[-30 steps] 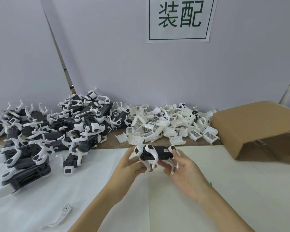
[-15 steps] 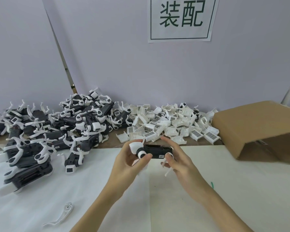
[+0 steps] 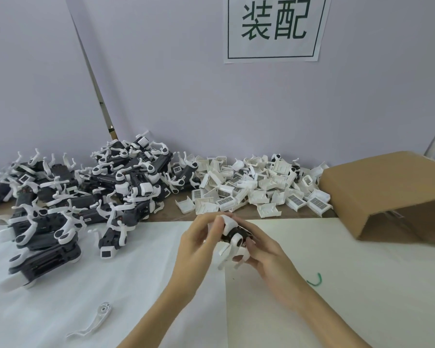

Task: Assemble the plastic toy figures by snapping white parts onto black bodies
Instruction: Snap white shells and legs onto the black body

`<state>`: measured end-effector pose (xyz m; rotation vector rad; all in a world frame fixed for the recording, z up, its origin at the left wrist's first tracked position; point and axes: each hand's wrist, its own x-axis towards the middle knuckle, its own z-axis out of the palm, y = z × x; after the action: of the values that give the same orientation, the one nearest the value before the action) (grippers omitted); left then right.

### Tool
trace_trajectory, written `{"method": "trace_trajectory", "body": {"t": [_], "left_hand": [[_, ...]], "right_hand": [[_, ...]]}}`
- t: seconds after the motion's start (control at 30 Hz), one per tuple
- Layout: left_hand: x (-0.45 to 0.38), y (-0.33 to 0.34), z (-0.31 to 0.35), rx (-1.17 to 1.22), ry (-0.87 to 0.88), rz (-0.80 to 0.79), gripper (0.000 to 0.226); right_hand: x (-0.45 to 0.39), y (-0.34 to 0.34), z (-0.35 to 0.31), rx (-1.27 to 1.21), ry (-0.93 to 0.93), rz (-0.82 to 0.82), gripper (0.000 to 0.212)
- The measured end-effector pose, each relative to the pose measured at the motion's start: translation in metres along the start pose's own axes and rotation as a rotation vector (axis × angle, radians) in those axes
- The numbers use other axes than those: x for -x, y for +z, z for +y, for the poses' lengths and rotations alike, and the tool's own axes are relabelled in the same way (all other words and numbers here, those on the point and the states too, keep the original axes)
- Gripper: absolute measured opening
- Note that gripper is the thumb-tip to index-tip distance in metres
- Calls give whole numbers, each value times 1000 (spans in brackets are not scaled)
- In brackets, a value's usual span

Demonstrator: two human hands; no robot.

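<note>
White paper sign (image 3: 274, 27) on the wall reads 装配 in dark green. Below it, above the table (image 3: 337, 259), both hands grip one toy figure (image 3: 232, 236): black body, white legs dangling; left hand (image 3: 199, 243) pinching its white end, right hand (image 3: 264, 249) wrapping the rear.

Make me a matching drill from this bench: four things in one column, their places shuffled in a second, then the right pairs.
Things:
1. toy figure
2. loose white leg
3. cardboard box
4. green scrap

Places:
A. lying open on its side, far right
B. held in both hands, centre
C. on the white sheet, just right of the right forearm
D. alone on the white sheet, near left

Pairs: 1-B, 2-D, 3-A, 4-C
</note>
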<state>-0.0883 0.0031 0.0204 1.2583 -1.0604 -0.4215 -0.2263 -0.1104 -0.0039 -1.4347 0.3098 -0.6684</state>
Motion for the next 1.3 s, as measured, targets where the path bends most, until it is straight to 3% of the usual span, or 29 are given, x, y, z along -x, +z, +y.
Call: {"method": "trace_trajectory", "body": {"t": [0.17,0.23,0.33,0.47,0.53,0.63,0.73,0.8,0.9,0.97,1.03,1.1,1.17,1.23,1.3], "left_hand": [[-8,-19,-10,201,-109,-58,57],[-9,-23,-13,79,-68,-86,56],[-10,-36,-17,-239,127,-196,48],[-10,-45,-21,-545,196,-250,89],[-11,-43,-21,-570,199,-175,80],[-10,-43,-20,-450,184,-145,61],[-10,-39,-14,-150,-70,-163,45],[-8,-31,-14,18,-206,-123,47],[-5,-23,-18,106,-265,-27,45],[-5,-22,-22,100,-274,38,42],[-5,-24,-25,78,-273,86,43],[-4,-27,-28,93,-270,99,44],[-2,-28,-29,106,-272,102,47],[-2,-29,-30,124,-273,110,51],[-2,-30,-30,133,-256,111,60]], "right_hand": [[0,-7,-6,123,-7,72,48],[1,-11,-7,198,-33,69,48],[2,-15,-9,274,-136,144,59],[1,-19,-13,447,-283,161,69],[1,-19,-14,500,-321,170,70],[2,-19,-19,521,-312,163,63],[3,-13,-23,497,-215,188,47],[2,-8,-20,505,-152,236,47],[-7,-9,-14,479,-48,169,55],[-23,-21,-12,494,-14,206,39],[-43,-44,-11,758,-35,308,31],[-59,-67,-9,1075,-6,334,51],[-67,-85,-4,1355,30,266,58],[-71,-96,5,1564,28,207,39],[-70,-98,9,1627,-48,255,15]]}}
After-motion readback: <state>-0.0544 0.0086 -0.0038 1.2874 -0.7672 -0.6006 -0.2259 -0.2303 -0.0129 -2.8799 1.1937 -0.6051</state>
